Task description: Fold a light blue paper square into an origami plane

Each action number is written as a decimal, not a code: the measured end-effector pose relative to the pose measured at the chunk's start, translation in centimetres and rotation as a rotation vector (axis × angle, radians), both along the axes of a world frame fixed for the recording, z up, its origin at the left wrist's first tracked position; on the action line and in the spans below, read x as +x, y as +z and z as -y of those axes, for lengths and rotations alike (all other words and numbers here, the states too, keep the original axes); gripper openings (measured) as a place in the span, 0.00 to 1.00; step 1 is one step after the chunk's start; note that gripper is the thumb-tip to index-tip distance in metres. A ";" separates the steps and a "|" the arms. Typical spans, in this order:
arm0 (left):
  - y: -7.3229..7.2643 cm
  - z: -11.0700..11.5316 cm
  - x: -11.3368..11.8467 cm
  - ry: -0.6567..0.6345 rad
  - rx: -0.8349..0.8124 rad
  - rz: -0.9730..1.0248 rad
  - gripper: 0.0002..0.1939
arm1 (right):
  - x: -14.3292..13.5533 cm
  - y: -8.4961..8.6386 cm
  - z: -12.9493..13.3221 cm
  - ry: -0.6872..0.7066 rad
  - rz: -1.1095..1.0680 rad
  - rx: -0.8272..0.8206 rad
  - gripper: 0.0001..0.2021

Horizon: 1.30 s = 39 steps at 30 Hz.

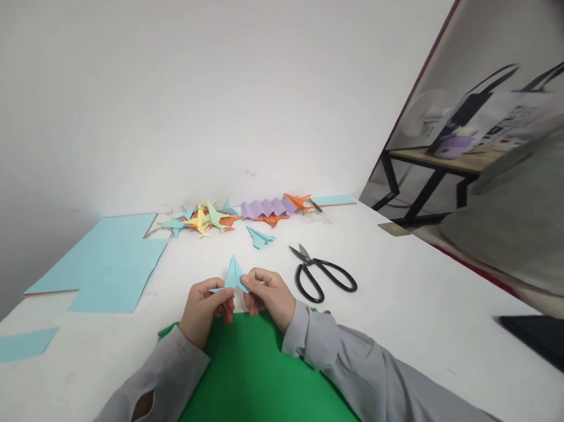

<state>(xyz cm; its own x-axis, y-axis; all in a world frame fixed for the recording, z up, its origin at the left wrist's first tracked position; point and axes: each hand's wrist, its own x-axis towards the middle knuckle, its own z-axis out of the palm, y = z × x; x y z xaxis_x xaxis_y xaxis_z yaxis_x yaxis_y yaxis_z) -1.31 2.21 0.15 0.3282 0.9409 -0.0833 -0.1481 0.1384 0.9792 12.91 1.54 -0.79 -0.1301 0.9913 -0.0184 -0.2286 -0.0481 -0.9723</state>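
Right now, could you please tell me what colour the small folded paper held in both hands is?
Light blue: the small folded paper, seen in the head view.

Black scissors (324,277) lie near folded paper planes (207,219) and blue sheets (107,264).

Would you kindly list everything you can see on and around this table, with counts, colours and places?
Folded paper piece: one, light blue, pinched between both hands above the green sheet.
Green sheet: one, green, near edge under the forearms.
Scissors: one pair, black handles, right of the hands, lying slightly open.
Small folded plane: one, light blue, beyond the hands.
Pile of folded shapes: several, yellow, green, orange, blue, by the wall.
Pleated paper: one, purple, by the wall.
Blue sheets: a few, light blue, left side.
Table: one, white.
Left hand: one, grey sleeve, gripping the piece.
Right hand: one, grey sleeve, gripping the piece.
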 end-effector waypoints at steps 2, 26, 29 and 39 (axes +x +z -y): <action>0.1 0.0 0.0 0.049 -0.012 0.040 0.12 | 0.0 0.0 0.0 0.005 0.009 -0.005 0.19; 0.2 -0.2 0.2 -0.010 -0.030 -0.009 0.12 | -0.5 -0.3 0.4 0.128 0.138 0.099 0.14; 0.4 -0.2 0.3 0.017 -0.058 -0.007 0.13 | -0.6 -0.2 0.4 0.093 0.171 0.104 0.13; -0.1 0.0 0.3 0.051 0.040 0.043 0.10 | -0.5 0.0 0.2 -0.094 0.103 0.081 0.10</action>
<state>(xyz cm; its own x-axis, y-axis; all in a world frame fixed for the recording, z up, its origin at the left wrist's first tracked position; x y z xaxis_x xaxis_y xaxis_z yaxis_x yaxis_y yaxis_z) -1.02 2.25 0.06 0.2826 0.9587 -0.0320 -0.1957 0.0903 0.9765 12.43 1.31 -0.82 -0.0382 0.9978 0.0538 -0.1275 0.0485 -0.9907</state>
